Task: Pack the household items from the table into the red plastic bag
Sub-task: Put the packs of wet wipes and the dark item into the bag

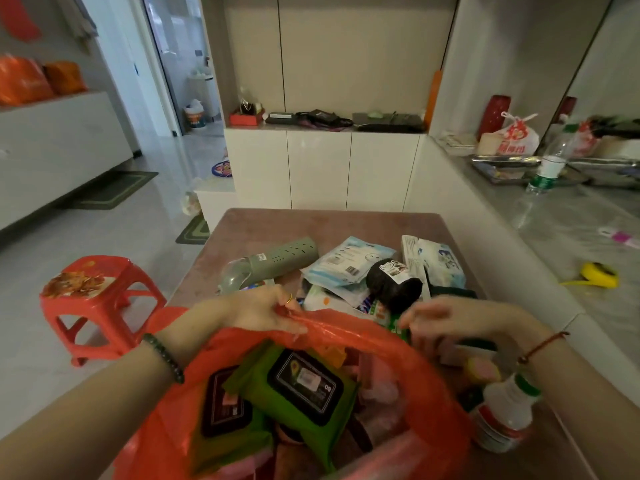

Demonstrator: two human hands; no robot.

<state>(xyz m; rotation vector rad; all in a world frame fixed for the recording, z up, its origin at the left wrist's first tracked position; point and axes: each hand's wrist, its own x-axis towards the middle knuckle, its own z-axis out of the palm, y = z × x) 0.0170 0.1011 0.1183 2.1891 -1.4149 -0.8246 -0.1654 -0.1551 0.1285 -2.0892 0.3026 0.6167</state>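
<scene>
The red plastic bag (398, 344) stands open at the near edge of the table (242, 226). Two green wipe packs (304, 386) with black lids lie inside it. My left hand (263, 310) pinches the bag's far rim and holds it up. My right hand (450, 320) is blurred, fingers curled around a small green packet (396, 323) just beyond the rim. Behind them lie a grey-green perforated tube (277, 259), white and blue packets (349, 263), a black roll (391, 284) and a blue-printed wipe pack (440, 261).
A white bottle with a green cap (505, 410) and a small yellow-pink item (481, 370) sit to the right of the bag. A red plastic stool (97, 299) stands on the floor at the left. A grey counter (554, 220) with a clear bottle runs along the right.
</scene>
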